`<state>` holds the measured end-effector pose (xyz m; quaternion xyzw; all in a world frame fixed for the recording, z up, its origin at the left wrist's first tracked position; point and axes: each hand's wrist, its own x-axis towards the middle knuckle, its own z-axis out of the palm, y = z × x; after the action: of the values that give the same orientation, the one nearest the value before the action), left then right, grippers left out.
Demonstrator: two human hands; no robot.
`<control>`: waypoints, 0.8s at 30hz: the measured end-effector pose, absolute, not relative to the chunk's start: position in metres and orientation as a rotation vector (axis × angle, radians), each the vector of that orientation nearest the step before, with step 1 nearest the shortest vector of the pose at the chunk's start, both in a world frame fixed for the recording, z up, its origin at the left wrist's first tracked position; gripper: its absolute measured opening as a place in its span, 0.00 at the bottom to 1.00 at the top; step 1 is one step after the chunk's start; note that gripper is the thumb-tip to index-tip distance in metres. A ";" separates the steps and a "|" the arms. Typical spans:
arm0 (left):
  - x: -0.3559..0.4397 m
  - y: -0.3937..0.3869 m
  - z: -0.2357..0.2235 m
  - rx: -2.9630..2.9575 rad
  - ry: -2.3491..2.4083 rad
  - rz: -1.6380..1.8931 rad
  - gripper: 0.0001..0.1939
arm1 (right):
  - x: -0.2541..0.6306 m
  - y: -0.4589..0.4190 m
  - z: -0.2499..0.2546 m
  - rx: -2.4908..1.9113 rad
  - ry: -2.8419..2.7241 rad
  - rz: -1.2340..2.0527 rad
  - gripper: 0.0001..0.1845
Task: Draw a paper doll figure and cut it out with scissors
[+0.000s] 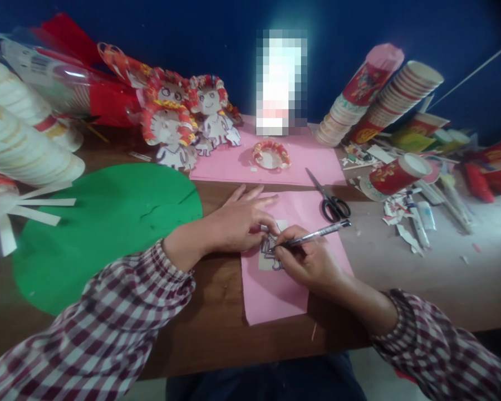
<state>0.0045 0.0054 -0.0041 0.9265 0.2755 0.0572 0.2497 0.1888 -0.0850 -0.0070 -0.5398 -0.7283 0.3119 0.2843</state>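
Slanting down-left, pen (319,232) clamped in right hand (309,259) grip, tip at small drawing (266,262); left hand (240,223), fingers apart, at its upper-left edge

- A paper-craft work corner, at home or in a classroom, I cannot tell which: a wood-look table (204,340) against a dark blue wall (183,28).
- On it, black-handled scissors (335,209), a cutting tool.
- Just left of the scissors: a pen (325,230) over a small drawing (265,262) on a pink sheet (271,309).
- Right of the scissors: paper scraps (394,207) and a small white tube (426,215).
- Beyond the scissors, rightward: stacked paper cups (404,92).
- Far left of the scissors: cut-paper figures (212,120) with drawn faces.
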 end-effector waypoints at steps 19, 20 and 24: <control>0.006 0.005 -0.003 2.516 0.762 0.132 0.15 | 0.187 -0.087 -0.007 -1.444 -1.956 0.866 0.04; 0.006 0.005 -0.003 2.516 0.761 0.132 0.15 | 0.187 -0.087 -0.007 -1.436 -1.961 0.872 0.04; 0.005 0.006 -0.005 2.522 0.751 0.153 0.14 | 0.188 -0.086 -0.007 -1.417 -1.974 0.885 0.03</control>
<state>0.0049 0.0056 -0.0053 0.9263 0.2760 0.0562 0.2503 0.1878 -0.0862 -0.0074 -0.5270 -0.7341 0.3291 0.2740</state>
